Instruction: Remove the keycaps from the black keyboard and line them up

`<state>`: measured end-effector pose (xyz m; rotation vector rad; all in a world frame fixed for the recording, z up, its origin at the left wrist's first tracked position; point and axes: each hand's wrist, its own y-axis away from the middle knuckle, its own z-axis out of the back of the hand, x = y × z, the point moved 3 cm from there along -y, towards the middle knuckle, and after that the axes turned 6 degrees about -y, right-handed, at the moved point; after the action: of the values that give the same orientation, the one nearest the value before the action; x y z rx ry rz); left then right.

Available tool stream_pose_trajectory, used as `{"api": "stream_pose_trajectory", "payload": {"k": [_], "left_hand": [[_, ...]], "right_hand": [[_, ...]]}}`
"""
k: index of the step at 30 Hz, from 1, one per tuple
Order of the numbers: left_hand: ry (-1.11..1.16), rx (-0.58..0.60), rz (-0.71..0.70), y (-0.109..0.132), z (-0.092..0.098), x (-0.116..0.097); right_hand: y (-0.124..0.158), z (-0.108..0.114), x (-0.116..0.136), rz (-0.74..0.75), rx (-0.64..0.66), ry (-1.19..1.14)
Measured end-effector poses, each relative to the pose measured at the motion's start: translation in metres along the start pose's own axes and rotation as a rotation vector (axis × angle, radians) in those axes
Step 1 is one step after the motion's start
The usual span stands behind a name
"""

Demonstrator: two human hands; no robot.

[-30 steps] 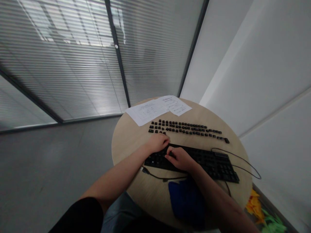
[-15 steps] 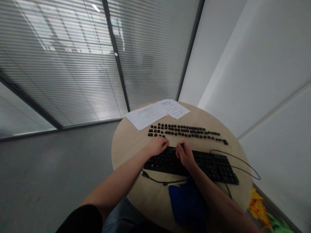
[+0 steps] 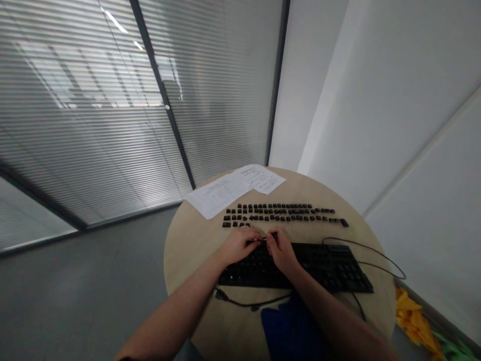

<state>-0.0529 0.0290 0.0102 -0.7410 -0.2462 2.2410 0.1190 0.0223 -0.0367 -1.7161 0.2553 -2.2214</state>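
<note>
Black rectangular plastic keyboard point(image 3: 323, 265) lies on round pale wooden table point(image 3: 188, 250), long axis 9 to 3 o'clock. Left hand point(image 3: 237, 244) and right hand point(image 3: 282, 251) rest palm-down at its 11 o'clock edge, fingers curled, tips meeting; any grip cannot be determined.

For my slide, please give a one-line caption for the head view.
Left hand and right hand close together over a black computer keyboard on a round pale wooden table, loose black keycaps beyond.

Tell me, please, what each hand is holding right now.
Left hand: curled on the keyboard at its far edge; whether it grips anything cannot be told.
Right hand: closed, pinching a small thin tool.
</note>
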Motion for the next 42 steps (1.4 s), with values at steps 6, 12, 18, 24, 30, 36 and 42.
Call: {"api": "stream_pose_trajectory", "payload": {"k": [6, 12, 18, 24, 30, 36, 42], "left_hand": [[-0.004, 0.023, 0.05, 0.0, 0.002, 0.004], [0.025, 0.071, 0.062, -0.001, 0.004, 0.008], [0.039, -0.042, 0.205, 0.001, 0.022, 0.03], [-0.24, 0.025, 0.226, -0.032, 0.024, 0.035], [-0.468, 0.136, 0.211, -0.049, -0.005, 0.044], [-0.494, 0.125, 0.222, -0.041, -0.011, 0.05], [-0.506, 0.125, 0.24, -0.038, -0.009, 0.05]], "right_hand": [[0.0, 0.0, 0.009, 0.001, -0.019, -0.034], [0.0, 0.001, 0.018, 0.057, -0.02, 0.045], [-0.002, 0.003, 0.015, -0.01, -0.124, 0.008], [-0.003, 0.001, 0.013, -0.036, -0.077, -0.031], [-0.004, 0.003, 0.016, -0.005, -0.077, -0.014], [-0.004, 0.002, 0.017, 0.002, -0.052, -0.026], [-0.005, 0.002, 0.02, 0.002, -0.045, -0.025]]}}
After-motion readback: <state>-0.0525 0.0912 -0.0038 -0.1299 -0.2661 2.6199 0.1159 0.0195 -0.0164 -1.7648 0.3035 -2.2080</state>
